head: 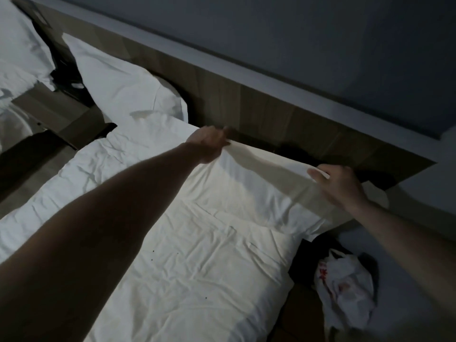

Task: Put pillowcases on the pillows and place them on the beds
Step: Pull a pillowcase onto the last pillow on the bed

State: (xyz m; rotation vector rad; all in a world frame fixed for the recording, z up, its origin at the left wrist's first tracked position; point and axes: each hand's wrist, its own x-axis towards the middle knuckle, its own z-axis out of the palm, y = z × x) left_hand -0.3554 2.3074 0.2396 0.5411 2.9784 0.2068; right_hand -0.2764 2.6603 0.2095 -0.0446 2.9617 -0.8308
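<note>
A white cased pillow [246,191] lies at the head of the near bed [187,280], against the wooden headboard [266,104]. My left hand [209,141] grips the pillow's far left corner. My right hand [338,183] pinches the far right edge of the pillowcase, thumb on top. The cloth is stretched taut between both hands. A second white pillow [123,87] rests further left on the same bed. Another white pillow [19,45] sits on the neighbouring bed at top left.
A white plastic bag [345,290] with red print lies on the floor right of the bed. A dark gap with a nightstand [56,109] separates the two beds. The room is dim, and a grey wall [296,33] rises above the headboard.
</note>
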